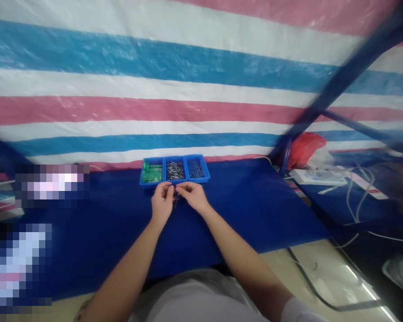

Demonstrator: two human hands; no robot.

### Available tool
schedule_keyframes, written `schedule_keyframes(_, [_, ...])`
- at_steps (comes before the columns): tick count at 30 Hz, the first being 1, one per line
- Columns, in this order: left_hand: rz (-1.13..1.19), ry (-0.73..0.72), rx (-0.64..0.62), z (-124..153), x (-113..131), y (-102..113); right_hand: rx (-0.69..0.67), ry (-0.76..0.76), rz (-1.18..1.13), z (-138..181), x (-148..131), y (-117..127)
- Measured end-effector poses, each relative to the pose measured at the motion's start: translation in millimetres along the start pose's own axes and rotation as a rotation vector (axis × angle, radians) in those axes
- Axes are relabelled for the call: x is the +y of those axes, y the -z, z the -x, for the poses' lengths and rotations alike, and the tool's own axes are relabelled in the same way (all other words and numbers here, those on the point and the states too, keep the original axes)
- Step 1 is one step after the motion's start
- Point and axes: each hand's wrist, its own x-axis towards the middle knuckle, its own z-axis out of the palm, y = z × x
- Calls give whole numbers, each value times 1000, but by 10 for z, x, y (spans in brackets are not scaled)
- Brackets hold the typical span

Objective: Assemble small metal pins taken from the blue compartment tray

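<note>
My left hand and my right hand meet just in front of three joined blue bins, thumbs and fingertips drawn together. Whatever lies between the fingers is too small and blurred to name. Several thin metal pieces, like nails or screws, lie on the blue table surface between and under my hands. Green packaging fills the left bin. A dense heap of metal nails or screws sits in the middle bin, and a thinner scatter of similar pieces in the right one.
A striped plastic sheet hangs behind the table. Dark blue frame posts rise at the right. Beyond them are a red plastic bag, a white box and loose white cables. Two areas at the left are pixelated.
</note>
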Motion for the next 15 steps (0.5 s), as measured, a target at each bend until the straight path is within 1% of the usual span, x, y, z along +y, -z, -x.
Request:
schedule_keyframes(3, [13,17,11,7,15,2,23,-19,-10,-11,16,-3])
schedule_keyframes(6, [48,-3,9,13,22,-6,52,-26,-26,-21,27,4])
schedule_keyframes(10, [68,-13,0,8,7,-16,47,-29,-47,-22,24,12])
schedule_keyframes(15, [44,11,-4,4,20,-4,33,-33,-56,-15,22,0])
